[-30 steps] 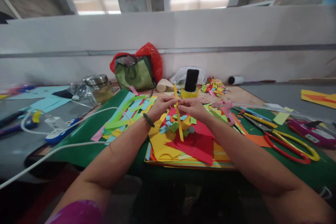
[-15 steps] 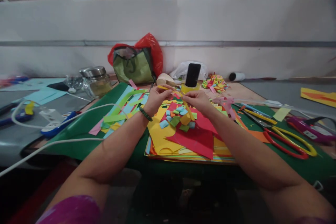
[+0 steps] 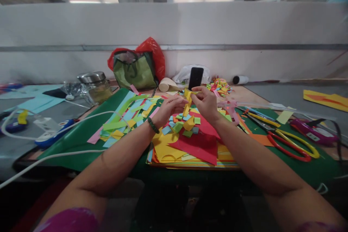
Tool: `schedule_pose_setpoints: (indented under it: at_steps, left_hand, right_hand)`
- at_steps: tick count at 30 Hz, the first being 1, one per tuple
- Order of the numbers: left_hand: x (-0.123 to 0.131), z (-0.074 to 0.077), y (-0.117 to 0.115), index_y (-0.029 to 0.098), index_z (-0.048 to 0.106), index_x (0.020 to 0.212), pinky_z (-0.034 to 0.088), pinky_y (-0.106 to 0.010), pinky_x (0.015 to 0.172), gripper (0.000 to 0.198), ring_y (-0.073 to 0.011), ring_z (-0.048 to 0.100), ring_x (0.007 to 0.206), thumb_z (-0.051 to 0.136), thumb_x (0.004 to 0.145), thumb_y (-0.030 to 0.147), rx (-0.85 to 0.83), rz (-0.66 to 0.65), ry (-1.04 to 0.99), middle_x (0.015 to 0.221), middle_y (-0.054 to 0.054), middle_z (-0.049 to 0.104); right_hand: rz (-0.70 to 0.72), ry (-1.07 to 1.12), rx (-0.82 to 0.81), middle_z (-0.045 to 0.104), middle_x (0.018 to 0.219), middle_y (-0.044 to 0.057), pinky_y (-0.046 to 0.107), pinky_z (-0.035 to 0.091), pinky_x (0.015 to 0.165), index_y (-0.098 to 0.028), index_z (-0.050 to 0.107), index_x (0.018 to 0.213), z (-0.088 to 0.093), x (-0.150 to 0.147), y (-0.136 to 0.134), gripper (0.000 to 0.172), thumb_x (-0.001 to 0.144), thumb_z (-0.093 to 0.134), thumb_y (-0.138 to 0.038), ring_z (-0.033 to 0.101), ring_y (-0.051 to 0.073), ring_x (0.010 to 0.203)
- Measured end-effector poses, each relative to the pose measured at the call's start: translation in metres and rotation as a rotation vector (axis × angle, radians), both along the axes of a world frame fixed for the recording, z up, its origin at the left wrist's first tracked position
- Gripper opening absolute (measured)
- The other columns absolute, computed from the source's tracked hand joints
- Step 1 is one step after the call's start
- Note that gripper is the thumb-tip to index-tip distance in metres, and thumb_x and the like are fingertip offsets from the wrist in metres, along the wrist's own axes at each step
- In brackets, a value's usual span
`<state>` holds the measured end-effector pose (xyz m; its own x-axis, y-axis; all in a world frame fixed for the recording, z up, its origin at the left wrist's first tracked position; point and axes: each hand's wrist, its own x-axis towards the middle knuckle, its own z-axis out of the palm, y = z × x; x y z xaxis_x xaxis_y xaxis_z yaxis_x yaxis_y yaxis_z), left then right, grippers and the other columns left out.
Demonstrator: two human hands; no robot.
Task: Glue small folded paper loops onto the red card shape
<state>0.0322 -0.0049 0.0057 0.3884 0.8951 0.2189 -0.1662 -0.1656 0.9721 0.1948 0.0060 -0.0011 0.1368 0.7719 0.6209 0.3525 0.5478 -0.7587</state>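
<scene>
You had both hands raised just above the bench [image 3: 81, 136], closed together on the yellow paper strip [image 3: 186, 108]. Your left hand [image 3: 169, 108] pinched it from the side with the fingers curled shut. Your right hand [image 3: 207, 102] gripped the bunched upper part between thumb and fingertips. The loose end hung down between them over the pile of scraps [image 3: 182, 126].

The strip looked thin, so I judged that an uneven pull between the two hands could have torn it or set a crooked crease. Had it slipped, it would have dropped among scraps of the same yellow and been hard to pick out. A pink tool [image 3: 231, 109], possibly a glue gun with a small red light showing, lay just beside your right wrist. A careless sweep of that forearm could have knocked it. The scissors [image 3: 292, 146] lay farther right on the green mat, within reach of an elbow.

Your fingers covered the bunched part of the strip, so I could not tell how many folds it had or how neat they were. Your right hand hid the foot of the phone [image 3: 195, 77]. The near edge of the bench was lost in shadow, and the far left of the view was blurred.
</scene>
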Motion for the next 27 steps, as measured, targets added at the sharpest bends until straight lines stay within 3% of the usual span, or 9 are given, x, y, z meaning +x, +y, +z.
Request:
schedule_pose_setpoints:
  at_steps: [4, 10, 16, 21, 27]
  left_hand:
    - [0.002, -0.004, 0.001, 0.016, 0.058, 0.079, 0.052, -0.023, 0.064, 0.034, -0.0119, 0.066, 0.065, 0.083, 0.064, 0.035, -0.043, -0.078, -0.054, 0.068, 0.002, 0.064]
    - [0.001, -0.007, 0.002, 0.014, 0.068, 0.078, 0.055, -0.028, 0.066, 0.041, -0.0191, 0.070, 0.070, 0.084, 0.059, 0.047, -0.214, -0.227, 0.024, 0.072, -0.006, 0.072]
    - [-0.002, -0.006, 0.001, 0.012, 0.073, 0.078, 0.055, -0.027, 0.070, 0.042, -0.0175, 0.070, 0.075, 0.087, 0.057, 0.045, -0.260, -0.294, 0.079, 0.082, -0.010, 0.074]
    - [-0.002, -0.004, 0.002, 0.012, 0.071, 0.072, 0.050, -0.021, 0.059, 0.033, -0.0094, 0.059, 0.061, 0.085, 0.061, 0.039, -0.222, -0.192, 0.043, 0.068, -0.002, 0.066]
    - [-0.002, -0.004, 0.003, 0.013, 0.067, 0.071, 0.047, -0.022, 0.055, 0.037, -0.0095, 0.056, 0.057, 0.080, 0.065, 0.047, -0.130, -0.145, 0.080, 0.063, 0.000, 0.061]
  right_hand:
    - [-0.086, -0.108, 0.119, 0.059, 0.055, -0.004, 0.028, 0.045, 0.058, -0.020, 0.060, 0.093, 0.002, 0.000, -0.005, 0.018, 0.079, 0.059, -0.032, 0.055, 0.013, 0.050]
    - [-0.082, -0.122, 0.166, 0.062, 0.058, -0.003, 0.028, 0.044, 0.059, -0.019, 0.060, 0.095, 0.003, -0.002, -0.007, 0.018, 0.080, 0.056, -0.028, 0.056, 0.014, 0.052]
    - [-0.082, -0.090, 0.151, 0.060, 0.057, -0.003, 0.029, 0.047, 0.062, -0.019, 0.060, 0.094, 0.003, 0.000, -0.007, 0.018, 0.078, 0.057, -0.026, 0.058, 0.014, 0.054]
    - [0.111, 0.002, 0.072, 0.061, 0.060, -0.003, 0.028, 0.047, 0.057, -0.020, 0.057, 0.099, 0.002, -0.002, -0.010, 0.025, 0.079, 0.057, -0.034, 0.061, 0.015, 0.056]
    - [0.275, 0.050, -0.051, 0.066, 0.066, -0.001, 0.027, 0.048, 0.054, -0.020, 0.053, 0.104, 0.004, -0.008, -0.014, 0.040, 0.072, 0.067, -0.039, 0.061, 0.015, 0.055]
